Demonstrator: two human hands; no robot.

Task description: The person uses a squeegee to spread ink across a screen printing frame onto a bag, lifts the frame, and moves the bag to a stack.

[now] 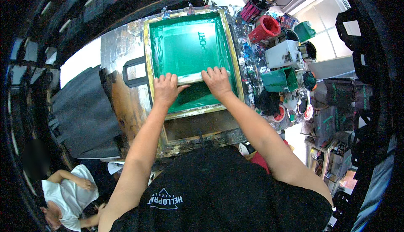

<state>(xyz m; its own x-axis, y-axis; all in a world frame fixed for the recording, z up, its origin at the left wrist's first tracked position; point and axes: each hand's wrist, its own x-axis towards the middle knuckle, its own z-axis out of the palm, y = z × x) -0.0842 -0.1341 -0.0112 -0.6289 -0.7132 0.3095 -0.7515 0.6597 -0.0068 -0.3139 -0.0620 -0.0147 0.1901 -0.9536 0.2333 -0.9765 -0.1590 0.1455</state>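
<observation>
Head view: fingers of the left hand [166, 89] and right hand [217, 81] clasp the white squeegee [190, 79], low inside the green-coated screen frame [148, 49], so pressure should be even at both ends, though its contact edge appears hidden from here.

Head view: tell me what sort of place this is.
Probably a screen-printing workshop: a green-coated screen in a frame, a squeegee-like bar on it, and stained containers crowded to the right.
</observation>
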